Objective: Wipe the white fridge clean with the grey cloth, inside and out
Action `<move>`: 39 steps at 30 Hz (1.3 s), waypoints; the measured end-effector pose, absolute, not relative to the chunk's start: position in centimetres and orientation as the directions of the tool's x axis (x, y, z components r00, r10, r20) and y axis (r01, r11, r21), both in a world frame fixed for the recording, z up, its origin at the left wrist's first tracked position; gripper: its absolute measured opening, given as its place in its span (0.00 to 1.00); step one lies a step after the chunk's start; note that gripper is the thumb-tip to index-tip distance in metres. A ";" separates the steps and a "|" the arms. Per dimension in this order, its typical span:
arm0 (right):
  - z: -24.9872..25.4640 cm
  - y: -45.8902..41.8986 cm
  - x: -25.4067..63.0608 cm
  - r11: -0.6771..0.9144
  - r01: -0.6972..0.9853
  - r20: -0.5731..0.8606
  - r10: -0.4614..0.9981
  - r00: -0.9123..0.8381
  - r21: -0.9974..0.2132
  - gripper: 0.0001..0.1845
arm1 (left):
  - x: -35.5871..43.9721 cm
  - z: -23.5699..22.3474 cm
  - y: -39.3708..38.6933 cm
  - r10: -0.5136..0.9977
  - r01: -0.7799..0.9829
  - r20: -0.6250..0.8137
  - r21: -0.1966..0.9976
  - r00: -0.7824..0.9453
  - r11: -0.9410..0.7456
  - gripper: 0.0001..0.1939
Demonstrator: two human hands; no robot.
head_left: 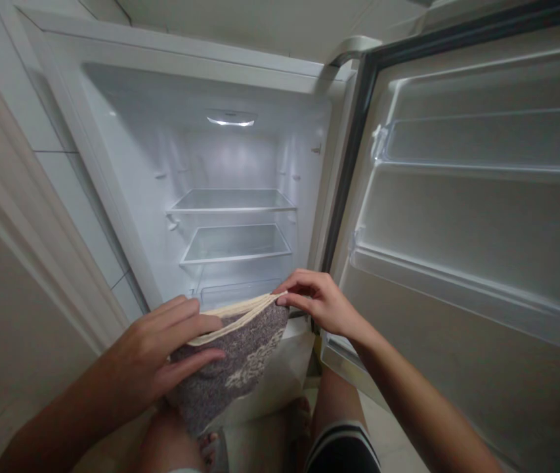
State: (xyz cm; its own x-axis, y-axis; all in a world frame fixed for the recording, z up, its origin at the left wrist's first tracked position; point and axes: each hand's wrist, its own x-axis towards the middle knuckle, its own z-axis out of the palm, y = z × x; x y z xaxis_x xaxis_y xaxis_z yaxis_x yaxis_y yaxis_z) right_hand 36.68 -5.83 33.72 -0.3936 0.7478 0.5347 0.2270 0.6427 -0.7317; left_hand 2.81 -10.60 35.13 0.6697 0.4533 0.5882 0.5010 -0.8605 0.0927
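Note:
A grey-purple cloth (pixel 240 358) with a pale cream edging and a light pattern hangs between my hands, folded over in layers. My left hand (pixel 171 348) grips its left part, thumb on the near face and fingers over the edged top. At the other end, my right hand (pixel 316 301) pinches the cream-edged corner between thumb and fingers. Behind the cloth stands an open fridge (pixel 230 157) with its inside light on. Both hands are in front of its lower opening, and the cloth hides part of the bottom.
Two glass shelves (pixel 235 243) span the fridge inside, above a clear drawer front (pixel 240 291). The fridge door (pixel 457 217) stands wide open on the right, with clear door racks (pixel 476 286). A white tiled wall (pixel 87 210) is at left. My legs (pixel 339 401) are below.

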 end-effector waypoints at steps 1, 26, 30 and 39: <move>33.6 -5.8 36.7 0.633 0.221 0.521 0.751 -0.405 -0.742 0.06 | 2.8 35.1 -10.5 0.468 0.498 0.598 0.129 0.650 -0.857 0.07; 33.2 -5.8 36.3 0.585 0.211 0.498 0.793 -0.351 -0.783 0.12 | 2.0 34.2 -8.6 0.571 0.639 0.675 0.189 0.467 -0.746 0.18; 32.4 -5.7 36.1 0.580 0.239 0.513 0.808 -0.288 -0.779 0.20 | 2.2 33.9 -9.0 0.542 0.625 0.710 0.183 0.450 -0.759 0.16; 31.8 -6.0 36.0 0.539 0.112 0.497 0.826 -0.266 -0.835 0.22 | 1.6 34.2 -9.7 0.587 0.609 0.717 0.287 0.375 -0.739 0.14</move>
State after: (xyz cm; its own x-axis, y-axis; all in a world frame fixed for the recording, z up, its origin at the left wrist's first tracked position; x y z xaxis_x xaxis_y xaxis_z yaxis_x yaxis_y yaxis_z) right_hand 35.97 -6.02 31.85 -0.2664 0.8257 0.4972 0.1120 0.5389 -0.8349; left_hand 1.63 -9.68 34.16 0.3747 0.5872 0.7175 0.6095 -0.7392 0.2867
